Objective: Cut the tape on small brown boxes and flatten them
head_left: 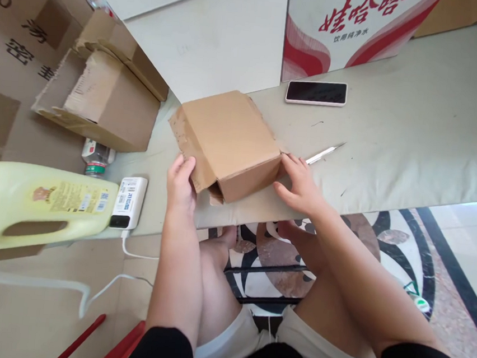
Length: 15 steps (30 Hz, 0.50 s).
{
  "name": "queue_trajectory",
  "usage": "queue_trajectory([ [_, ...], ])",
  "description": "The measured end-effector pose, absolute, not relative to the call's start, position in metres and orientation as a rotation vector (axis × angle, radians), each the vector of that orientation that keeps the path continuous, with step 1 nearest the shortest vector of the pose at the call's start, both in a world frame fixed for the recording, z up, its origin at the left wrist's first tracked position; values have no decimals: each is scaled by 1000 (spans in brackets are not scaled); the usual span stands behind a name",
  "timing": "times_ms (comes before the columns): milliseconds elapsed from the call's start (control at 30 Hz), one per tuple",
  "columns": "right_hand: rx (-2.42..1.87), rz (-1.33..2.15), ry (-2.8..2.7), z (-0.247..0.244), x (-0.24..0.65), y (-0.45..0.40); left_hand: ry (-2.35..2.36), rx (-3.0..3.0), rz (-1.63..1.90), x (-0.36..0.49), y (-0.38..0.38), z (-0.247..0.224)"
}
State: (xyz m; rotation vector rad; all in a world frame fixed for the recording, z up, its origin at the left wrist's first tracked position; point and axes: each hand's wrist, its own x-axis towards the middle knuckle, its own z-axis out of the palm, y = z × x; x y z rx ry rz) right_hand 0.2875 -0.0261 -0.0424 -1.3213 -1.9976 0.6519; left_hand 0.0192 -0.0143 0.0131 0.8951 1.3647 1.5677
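A small brown cardboard box (234, 136) lies in front of me on the cloth-covered table, its left end flap folded outward. My left hand (182, 182) pinches that flap between thumb and fingers. At the box's right front corner, my right hand (299, 184) rests with fingers stretched out and thumb apart, its fingertips touching the edge. Just beyond those fingers is a slim silver blade, perhaps a craft knife (324, 153), pointing away to the right; its near end is hidden by my hand.
A phone (316, 93) lies behind the box, before a red-and-white carton (349, 35). To the left are an opened cardboard box (115, 97), a bottle (97, 157), a white power bank (129, 202) with a cable, and a large pale yellow jug (41, 208). Patterned floor shows below the table's edge.
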Motion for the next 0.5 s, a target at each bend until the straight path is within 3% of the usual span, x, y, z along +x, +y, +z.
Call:
queue_trajectory([
  [200, -1078, 722, -1875, -30, 295, -43, 1396, 795, 1596, 14, -19, 22],
  [500, -993, 928, -1762, -52, 300, -48, 1292, 571, 1265, 17, -25, 29],
])
